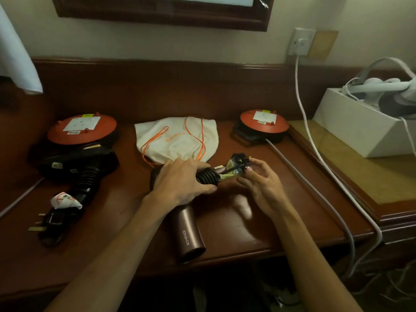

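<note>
Forearms: nearest us, the bare left forearm (112, 255) and right forearm (308, 255) stretch from the bottom edge over the wooden surface (258, 230).
Hair dryer: we see a brown hair dryer (188, 233) lying on the surface at centre front, barrel mouth toward us, "KHIND" on its side.
Left hand: the left hand (180, 183) sits over the dryer's far end, its fingers (200, 165) curled round it and the thumb below, right by the black ribbed cord sleeve (208, 176).
Right hand: the right hand (262, 190) is just right of the sleeve, off the surface. Thumb and fingertips (248, 169) pinch the black plug (239, 159); the other fingers are loosely spread.
Plug: held above the surface, between dryer and bag, with clear wrap round its cord. We cannot tell how the cord is bundled.
Bag: a white drawstring bag (177, 140) with orange cords lies flat just behind the hands.
Second dryer: a black dryer (76, 163) lies at left, its three-pin plug (48, 221) toward us and a white paper tag (65, 200) on the cord.
Reels: an orange-topped cable reel (82, 129) sits behind the black dryer. A second reel (264, 124) sits right of the bag, with a grey cable (315, 190) running toward us.
Far right: a white box (360, 136) with a headset (382, 88) on top.
Wall: a white socket (301, 42) with a white cable (315, 140) hanging down.
</note>
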Demonstrator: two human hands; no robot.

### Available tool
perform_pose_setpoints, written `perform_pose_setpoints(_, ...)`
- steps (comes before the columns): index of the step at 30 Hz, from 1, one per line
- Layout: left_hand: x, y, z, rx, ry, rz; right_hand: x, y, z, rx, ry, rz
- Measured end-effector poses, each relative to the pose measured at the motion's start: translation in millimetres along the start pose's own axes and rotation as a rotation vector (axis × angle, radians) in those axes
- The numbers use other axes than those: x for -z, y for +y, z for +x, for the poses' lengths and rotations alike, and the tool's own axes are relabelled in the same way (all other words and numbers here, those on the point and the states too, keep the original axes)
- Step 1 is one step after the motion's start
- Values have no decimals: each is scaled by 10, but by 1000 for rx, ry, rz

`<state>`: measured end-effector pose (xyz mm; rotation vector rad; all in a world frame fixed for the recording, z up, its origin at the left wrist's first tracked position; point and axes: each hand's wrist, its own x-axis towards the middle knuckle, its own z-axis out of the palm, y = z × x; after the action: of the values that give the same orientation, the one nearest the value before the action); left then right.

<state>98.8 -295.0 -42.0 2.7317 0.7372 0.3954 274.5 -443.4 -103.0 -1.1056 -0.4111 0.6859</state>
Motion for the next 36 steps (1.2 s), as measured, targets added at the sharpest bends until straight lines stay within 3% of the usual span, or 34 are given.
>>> perform_pose_setpoints(3,-17,65,-1,-67,-11,78,158,-171,-110,44,-99,-206)
perform_pose_setpoints(6,-29,108,27,-131,-41,236,173,-246,-187,134,-217,-800)
perform_pose_setpoints(8,-24,93,67,-155,-50,297,179,-196,-174,185,-208,-1090)
perform_pose_setpoints(12,86,18,-126,-95,145,89,203,-204,-218,111,-193,-1269)
perform_pose_setpoints(15,44,-72,-605,178,293,-143,27,-322,-275,219,-216,-1441)
perform_pose_setpoints(17,-64,-111,-893,322,193,-233,-250,-385,-249,337,-241,-1487)
perform_pose_setpoints(22,-141,-291,-890,273,134,-325,-727,-297,-143,260,-569,-1542)
perform_pose_setpoints(25,-33,-406,-876,283,69,-246,-715,-231,-196,335,-560,-1656)
perform_pose_setpoints(28,-92,-341,-876,354,3,-42,-729,-183,-286,178,-616,-1577)
perform_pose_setpoints(30,-143,-268,-857,360,64,24,-722,-99,-325,101,-653,-1524)
perform_pose_setpoints(36,-122,-122,-667,273,181,53,-536,-115,-332,151,-583,-1481)
